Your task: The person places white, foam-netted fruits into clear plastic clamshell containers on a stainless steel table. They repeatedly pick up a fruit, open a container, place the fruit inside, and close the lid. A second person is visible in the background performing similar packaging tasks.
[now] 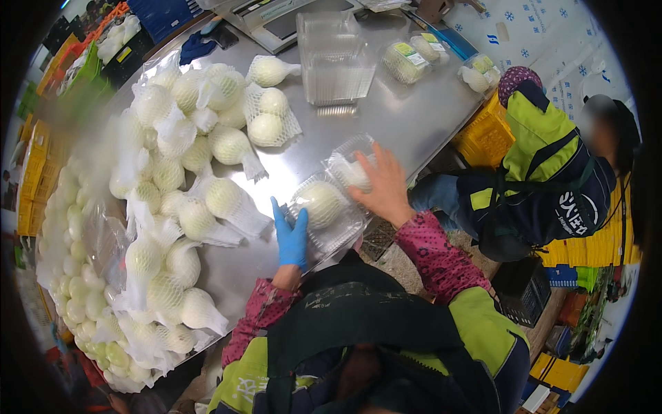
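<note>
My left hand [291, 235], in a blue glove, is at the left side of a clear plastic container [339, 235], thumb and fingers apart against its edge. A round pale vegetable, seemingly a peeled onion [320, 204], sits there in white foam netting. My bare right hand [384, 183] lies with spread fingers over a second clear plastic section [351, 145], partly covering another white netted piece [351, 173]. Whether the two sections are one hinged clamshell, I cannot tell. Left of my hands, several netted onions [168, 173] are piled on the metal table [282, 160].
A stack of clear containers [336, 62] stands ahead, near a weighing scale [282, 20]. Labelled packs [406, 62] lie at the far right. Bare onions [77, 290] fill the left edge. A co-worker [548, 176] stands at the right by a yellow crate [483, 137].
</note>
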A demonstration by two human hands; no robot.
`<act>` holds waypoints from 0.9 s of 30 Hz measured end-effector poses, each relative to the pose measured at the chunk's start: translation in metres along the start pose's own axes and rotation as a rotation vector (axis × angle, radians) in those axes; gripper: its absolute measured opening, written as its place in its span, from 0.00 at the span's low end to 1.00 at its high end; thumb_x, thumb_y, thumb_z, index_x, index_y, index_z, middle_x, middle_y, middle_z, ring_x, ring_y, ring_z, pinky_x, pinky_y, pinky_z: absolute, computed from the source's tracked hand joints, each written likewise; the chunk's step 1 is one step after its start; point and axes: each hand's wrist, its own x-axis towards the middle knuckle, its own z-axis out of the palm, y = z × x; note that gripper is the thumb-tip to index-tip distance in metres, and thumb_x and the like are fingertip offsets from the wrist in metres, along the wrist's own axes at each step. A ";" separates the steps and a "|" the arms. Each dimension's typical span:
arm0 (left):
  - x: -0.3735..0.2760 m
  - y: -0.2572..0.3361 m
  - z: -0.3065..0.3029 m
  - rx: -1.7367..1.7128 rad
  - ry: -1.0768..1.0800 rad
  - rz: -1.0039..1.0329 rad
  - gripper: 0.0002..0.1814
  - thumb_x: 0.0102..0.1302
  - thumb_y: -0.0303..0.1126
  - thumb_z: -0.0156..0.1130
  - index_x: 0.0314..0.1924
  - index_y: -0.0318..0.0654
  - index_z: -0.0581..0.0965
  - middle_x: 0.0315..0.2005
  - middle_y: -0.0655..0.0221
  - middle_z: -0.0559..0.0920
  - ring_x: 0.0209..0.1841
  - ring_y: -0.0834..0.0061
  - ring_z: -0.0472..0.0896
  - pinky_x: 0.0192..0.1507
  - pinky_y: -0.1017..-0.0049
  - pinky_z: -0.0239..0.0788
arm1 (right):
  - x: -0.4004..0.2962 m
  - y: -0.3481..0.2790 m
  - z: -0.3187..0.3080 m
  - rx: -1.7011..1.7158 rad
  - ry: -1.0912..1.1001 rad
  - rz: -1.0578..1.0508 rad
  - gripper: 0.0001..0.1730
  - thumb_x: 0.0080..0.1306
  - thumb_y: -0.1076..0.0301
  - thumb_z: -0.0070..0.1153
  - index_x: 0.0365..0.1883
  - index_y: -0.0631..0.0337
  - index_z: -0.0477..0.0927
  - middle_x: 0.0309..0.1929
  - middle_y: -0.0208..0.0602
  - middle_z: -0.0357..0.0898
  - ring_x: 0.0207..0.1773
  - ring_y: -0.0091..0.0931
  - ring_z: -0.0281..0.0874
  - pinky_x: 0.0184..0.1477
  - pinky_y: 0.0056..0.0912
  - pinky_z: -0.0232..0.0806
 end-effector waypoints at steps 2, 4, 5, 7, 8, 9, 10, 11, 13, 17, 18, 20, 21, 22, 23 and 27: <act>0.018 -0.011 0.036 -0.055 -0.064 -0.024 0.52 0.69 0.31 0.64 0.79 0.40 0.38 0.76 0.49 0.52 0.75 0.59 0.58 0.72 0.66 0.56 | 0.008 0.038 -0.002 -0.086 0.039 0.016 0.44 0.58 0.46 0.62 0.73 0.44 0.67 0.77 0.50 0.54 0.74 0.53 0.54 0.72 0.60 0.49; 0.044 -0.023 0.081 -0.052 -0.177 0.027 0.52 0.68 0.32 0.64 0.79 0.37 0.38 0.77 0.49 0.50 0.76 0.59 0.56 0.74 0.66 0.54 | 0.021 0.091 -0.005 -0.163 0.097 0.024 0.42 0.59 0.45 0.60 0.73 0.43 0.67 0.76 0.49 0.56 0.74 0.52 0.55 0.72 0.61 0.48; 0.055 -0.021 0.110 -0.032 -0.219 0.058 0.53 0.68 0.33 0.64 0.79 0.36 0.38 0.77 0.49 0.49 0.76 0.58 0.55 0.74 0.65 0.53 | 0.028 0.123 -0.005 -0.180 0.158 -0.016 0.42 0.59 0.46 0.60 0.73 0.43 0.67 0.76 0.49 0.57 0.74 0.52 0.56 0.72 0.61 0.48; 0.096 -0.054 0.168 0.000 -0.336 0.111 0.53 0.68 0.37 0.65 0.79 0.36 0.38 0.77 0.49 0.47 0.77 0.57 0.53 0.75 0.65 0.49 | 0.044 0.192 -0.010 -0.212 0.194 -0.060 0.40 0.62 0.49 0.58 0.73 0.41 0.66 0.77 0.46 0.56 0.77 0.47 0.53 0.73 0.66 0.46; 0.110 -0.062 0.196 0.164 -0.355 0.233 0.51 0.70 0.36 0.63 0.79 0.37 0.38 0.77 0.50 0.50 0.73 0.58 0.60 0.71 0.65 0.57 | 0.058 0.218 -0.016 -0.259 0.186 -0.058 0.40 0.61 0.50 0.58 0.74 0.43 0.66 0.75 0.47 0.60 0.73 0.47 0.59 0.71 0.64 0.49; 0.119 -0.065 0.217 0.329 -0.368 0.354 0.50 0.72 0.36 0.61 0.79 0.38 0.37 0.77 0.52 0.52 0.69 0.59 0.67 0.67 0.65 0.65 | 0.074 0.243 -0.024 -0.252 0.184 -0.050 0.40 0.60 0.53 0.59 0.72 0.46 0.67 0.72 0.47 0.65 0.69 0.48 0.64 0.68 0.60 0.54; 0.120 -0.068 0.232 0.370 -0.425 0.402 0.48 0.71 0.36 0.61 0.79 0.39 0.41 0.76 0.53 0.54 0.69 0.58 0.67 0.68 0.66 0.65 | 0.086 0.268 -0.028 -0.362 0.232 0.004 0.37 0.59 0.57 0.59 0.69 0.50 0.71 0.68 0.48 0.70 0.65 0.49 0.68 0.64 0.57 0.59; 0.120 -0.068 0.242 0.413 -0.475 0.452 0.46 0.71 0.37 0.61 0.79 0.39 0.44 0.76 0.53 0.55 0.69 0.58 0.67 0.68 0.66 0.65 | 0.098 0.287 -0.029 -0.416 0.214 0.097 0.32 0.59 0.63 0.60 0.64 0.55 0.75 0.65 0.51 0.71 0.64 0.49 0.68 0.65 0.56 0.60; 0.117 -0.056 0.236 0.438 -0.559 0.398 0.41 0.71 0.37 0.61 0.78 0.40 0.51 0.74 0.56 0.59 0.69 0.58 0.68 0.68 0.66 0.64 | 0.129 0.246 -0.047 -0.276 0.428 -0.126 0.28 0.59 0.68 0.60 0.61 0.60 0.77 0.63 0.53 0.72 0.64 0.49 0.69 0.66 0.54 0.60; 0.057 -0.005 0.182 0.388 -0.457 0.310 0.28 0.70 0.33 0.61 0.70 0.44 0.70 0.65 0.61 0.74 0.65 0.62 0.73 0.64 0.67 0.67 | 0.186 0.116 -0.071 -0.035 0.470 -0.606 0.23 0.65 0.73 0.57 0.60 0.62 0.76 0.63 0.49 0.73 0.64 0.46 0.69 0.68 0.50 0.60; 0.049 0.000 0.160 0.434 -0.377 0.355 0.27 0.69 0.32 0.61 0.68 0.43 0.72 0.63 0.61 0.76 0.64 0.63 0.74 0.64 0.66 0.68 | 0.197 0.097 -0.068 -0.024 0.459 -0.706 0.22 0.66 0.73 0.56 0.59 0.61 0.76 0.63 0.48 0.73 0.64 0.45 0.69 0.68 0.50 0.60; 0.034 0.006 0.115 0.496 -0.149 0.442 0.23 0.68 0.28 0.62 0.63 0.41 0.77 0.59 0.61 0.79 0.62 0.63 0.75 0.63 0.66 0.68 | 0.226 0.090 -0.043 -0.032 0.341 -0.711 0.21 0.66 0.73 0.55 0.59 0.62 0.76 0.58 0.46 0.77 0.60 0.43 0.73 0.66 0.49 0.61; 0.025 0.008 0.093 0.499 -0.003 0.482 0.21 0.66 0.26 0.62 0.60 0.41 0.79 0.56 0.61 0.81 0.61 0.63 0.76 0.63 0.66 0.67 | 0.238 0.086 -0.033 -0.043 0.275 -0.720 0.21 0.66 0.74 0.55 0.58 0.62 0.75 0.56 0.45 0.78 0.59 0.42 0.74 0.65 0.48 0.62; 0.017 0.012 0.070 0.579 0.138 0.568 0.21 0.65 0.25 0.62 0.60 0.40 0.79 0.56 0.61 0.81 0.60 0.62 0.76 0.64 0.65 0.66 | 0.246 0.084 -0.031 -0.073 0.142 -0.660 0.17 0.65 0.74 0.56 0.53 0.63 0.77 0.48 0.43 0.82 0.51 0.43 0.78 0.59 0.47 0.66; 0.009 0.017 0.046 0.663 0.276 0.652 0.21 0.65 0.24 0.62 0.59 0.40 0.80 0.56 0.60 0.81 0.60 0.61 0.76 0.65 0.65 0.65 | 0.250 0.084 -0.030 -0.063 0.099 -0.624 0.15 0.64 0.74 0.57 0.50 0.63 0.78 0.46 0.44 0.82 0.49 0.44 0.78 0.56 0.47 0.67; -0.006 0.024 -0.036 0.795 0.649 0.591 0.28 0.64 0.24 0.63 0.65 0.39 0.74 0.63 0.55 0.74 0.67 0.58 0.69 0.70 0.63 0.57 | 0.254 0.082 -0.038 0.121 -0.022 -0.557 0.06 0.63 0.72 0.60 0.36 0.65 0.79 0.34 0.43 0.82 0.38 0.41 0.80 0.42 0.44 0.70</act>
